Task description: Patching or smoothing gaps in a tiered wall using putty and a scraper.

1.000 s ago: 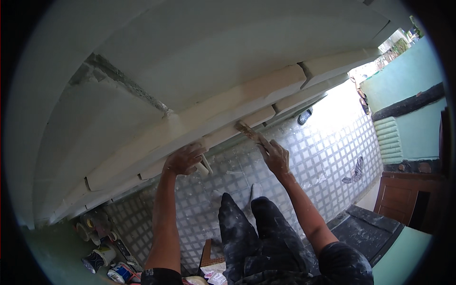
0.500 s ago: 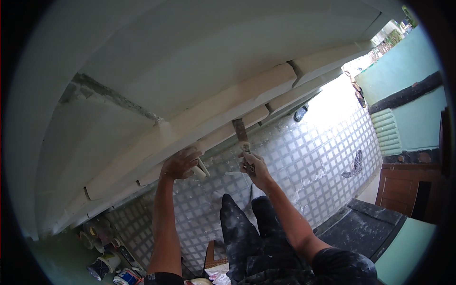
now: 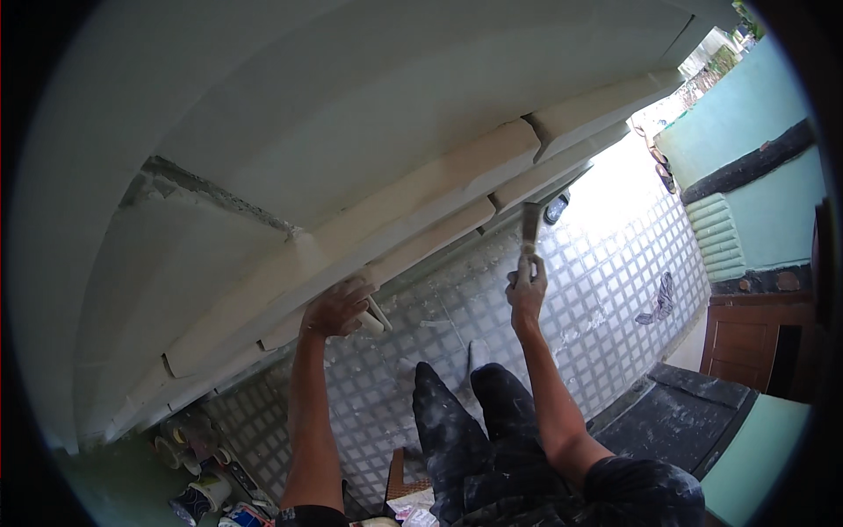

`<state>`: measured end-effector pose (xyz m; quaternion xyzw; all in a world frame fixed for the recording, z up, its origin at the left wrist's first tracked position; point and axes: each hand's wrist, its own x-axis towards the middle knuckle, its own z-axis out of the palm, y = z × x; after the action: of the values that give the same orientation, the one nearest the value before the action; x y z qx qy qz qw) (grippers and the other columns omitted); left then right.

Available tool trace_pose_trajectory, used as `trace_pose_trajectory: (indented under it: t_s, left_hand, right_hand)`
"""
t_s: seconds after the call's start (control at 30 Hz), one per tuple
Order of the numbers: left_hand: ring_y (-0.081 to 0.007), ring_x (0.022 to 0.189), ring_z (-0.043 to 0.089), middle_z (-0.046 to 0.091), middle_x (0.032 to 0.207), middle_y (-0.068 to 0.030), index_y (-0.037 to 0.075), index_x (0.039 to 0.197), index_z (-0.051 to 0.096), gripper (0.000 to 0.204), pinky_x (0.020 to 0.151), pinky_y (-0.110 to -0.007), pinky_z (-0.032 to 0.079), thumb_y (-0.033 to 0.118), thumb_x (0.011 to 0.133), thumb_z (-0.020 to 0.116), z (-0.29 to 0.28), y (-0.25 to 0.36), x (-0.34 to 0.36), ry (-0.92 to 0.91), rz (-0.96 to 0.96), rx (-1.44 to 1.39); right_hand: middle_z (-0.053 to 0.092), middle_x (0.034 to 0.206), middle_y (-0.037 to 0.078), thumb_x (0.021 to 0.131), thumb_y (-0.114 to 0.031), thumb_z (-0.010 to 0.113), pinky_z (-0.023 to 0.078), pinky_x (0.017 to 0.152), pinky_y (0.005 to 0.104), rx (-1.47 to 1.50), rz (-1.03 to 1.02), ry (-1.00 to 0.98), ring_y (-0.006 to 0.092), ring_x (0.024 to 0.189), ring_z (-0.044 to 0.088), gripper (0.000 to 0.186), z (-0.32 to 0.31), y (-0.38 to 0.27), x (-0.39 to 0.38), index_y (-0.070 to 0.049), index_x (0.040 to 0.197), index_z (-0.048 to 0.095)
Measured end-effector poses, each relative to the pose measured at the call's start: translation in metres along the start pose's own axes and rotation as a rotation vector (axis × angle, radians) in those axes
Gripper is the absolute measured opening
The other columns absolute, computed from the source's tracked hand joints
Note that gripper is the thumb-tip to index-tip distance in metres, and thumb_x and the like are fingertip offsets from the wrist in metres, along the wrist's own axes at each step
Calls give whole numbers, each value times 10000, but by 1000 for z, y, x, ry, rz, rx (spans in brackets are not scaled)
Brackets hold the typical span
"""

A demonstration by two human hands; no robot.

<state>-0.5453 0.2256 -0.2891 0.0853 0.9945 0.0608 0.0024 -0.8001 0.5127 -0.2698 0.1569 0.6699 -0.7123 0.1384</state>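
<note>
Pale grey-white surface sweeps across the top and upper left of the frame, with a rough dark groove cut into its left part. Along its lower edge run stepped beige ledges, broken by narrow dark gaps. Below them a patterned tile floor in light and dark squares fills the middle, glaring white toward the upper right.

Right of the frame's centre, the right hand has its grip closed round the handle of a flat-bladed scraper; the blade points upward, seen over the floor near a dark sandal. Left of centre, the left hand is at the lower ledges, fingers bent, with a pale rod-like object just beside them; I cannot tell whether its grip is pinching that object.

Dark trousers dusted with white show at the bottom centre. Tubs and other clutter crowd the lower left. At the right edge are a green wall and a brown wooden door, with a crumpled cloth on the tiles nearby and a black flat-topped block below.
</note>
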Motion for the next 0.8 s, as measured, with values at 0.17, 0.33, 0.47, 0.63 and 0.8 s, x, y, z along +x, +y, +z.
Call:
trace_pose_trajectory:
  t_s: [0.17,0.33,0.47,0.63,0.8]
  left_hand:
    - [-237,1304,430,447,1414,49,149,922,652,363,1048,-402,413,287,612,781,-6,2,1,-31,-19,49]
    - [-229,1313,413,418,1437,52,161,936,655,380,1035,-392,414,344,627,779,0,1,-3,-24,-4,75]
    - [-227,1318,401,402,1449,56,169,947,656,395,1035,-387,410,365,629,783,1,1,1,-21,3,132]
    - [-230,1286,417,399,1449,60,177,960,651,414,1034,-383,410,375,624,788,3,-2,-3,-38,-4,118]
    - [-237,1263,438,411,1445,54,173,959,640,423,1020,-387,423,367,615,793,5,-1,-8,-34,-3,115]
  right_hand:
    - [437,622,-22,945,-268,592,239,392,217,-331,13,-733,48,469,351,322,6,26,-14,-55,1180,536]
    - [438,625,-20,951,-276,583,227,384,214,-320,212,-728,42,457,340,293,15,12,-1,-63,1146,535]
    - [455,631,-13,970,-279,554,232,375,202,-54,-41,-62,34,452,334,237,-1,1,18,-72,1083,535]
    - [569,787,66,908,-94,606,473,570,331,-595,-825,-211,157,655,579,366,2,-5,8,-82,1266,531]
    - [557,971,72,860,-83,640,502,579,357,-903,-873,-406,222,693,622,445,-2,-12,-28,-170,1293,581]
